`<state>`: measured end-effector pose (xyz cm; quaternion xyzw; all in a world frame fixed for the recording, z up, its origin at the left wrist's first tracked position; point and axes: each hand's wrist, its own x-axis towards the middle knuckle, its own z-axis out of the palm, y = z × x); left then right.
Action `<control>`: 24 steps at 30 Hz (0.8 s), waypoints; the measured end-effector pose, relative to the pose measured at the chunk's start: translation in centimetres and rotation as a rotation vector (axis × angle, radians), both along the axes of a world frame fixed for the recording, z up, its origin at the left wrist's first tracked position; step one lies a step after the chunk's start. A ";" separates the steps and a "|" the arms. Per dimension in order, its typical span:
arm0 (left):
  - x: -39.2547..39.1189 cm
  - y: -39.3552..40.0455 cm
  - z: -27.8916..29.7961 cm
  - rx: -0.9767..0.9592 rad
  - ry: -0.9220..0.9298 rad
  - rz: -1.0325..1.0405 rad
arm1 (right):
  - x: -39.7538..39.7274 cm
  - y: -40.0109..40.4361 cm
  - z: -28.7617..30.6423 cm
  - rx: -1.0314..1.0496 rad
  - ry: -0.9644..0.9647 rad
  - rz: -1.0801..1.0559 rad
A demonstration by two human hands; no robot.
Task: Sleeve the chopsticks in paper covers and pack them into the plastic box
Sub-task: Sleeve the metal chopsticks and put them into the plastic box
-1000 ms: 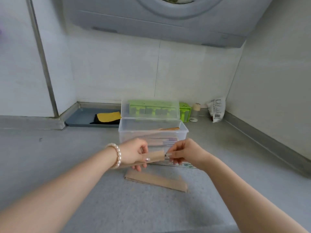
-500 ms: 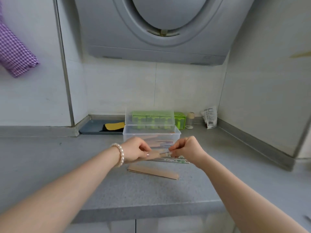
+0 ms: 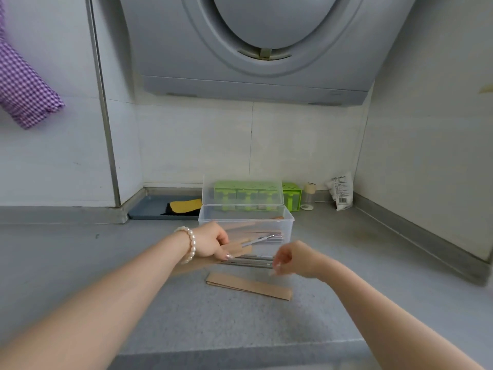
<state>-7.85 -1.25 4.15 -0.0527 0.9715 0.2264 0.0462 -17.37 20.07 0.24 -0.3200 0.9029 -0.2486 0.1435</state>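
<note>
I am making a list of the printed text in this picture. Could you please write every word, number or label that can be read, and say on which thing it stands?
No text can be read here.
White packet by the back wall: dark print and a barcode, too small and blurred to read.
Range hood: no legible marking.
Plastic box and paper sleeves: no print visible.

— What's on my feed beyond the job?
— I see a grey counter (image 3: 80, 263), and a range hood (image 3: 266, 62) overhead. A purple checked cloth (image 3: 24, 94) hangs at the left.
— And at the back wall?
— A dark tray (image 3: 149, 209) holding a yellow cloth (image 3: 186, 205), a green container (image 3: 292, 196), a small jar (image 3: 309, 196) and a white packet (image 3: 340, 192).
</note>
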 end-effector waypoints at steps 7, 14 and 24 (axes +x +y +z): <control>-0.4 -0.9 -1.3 0.046 0.017 0.071 | -0.4 -1.8 -3.1 0.226 -0.001 0.028; -0.7 -2.3 -1.6 0.088 0.026 0.085 | -1.8 -1.5 -2.5 0.109 -0.086 -0.010; -0.8 -2.2 -1.4 0.120 0.053 0.076 | -2.6 0.1 -2.0 -0.056 -0.173 -0.104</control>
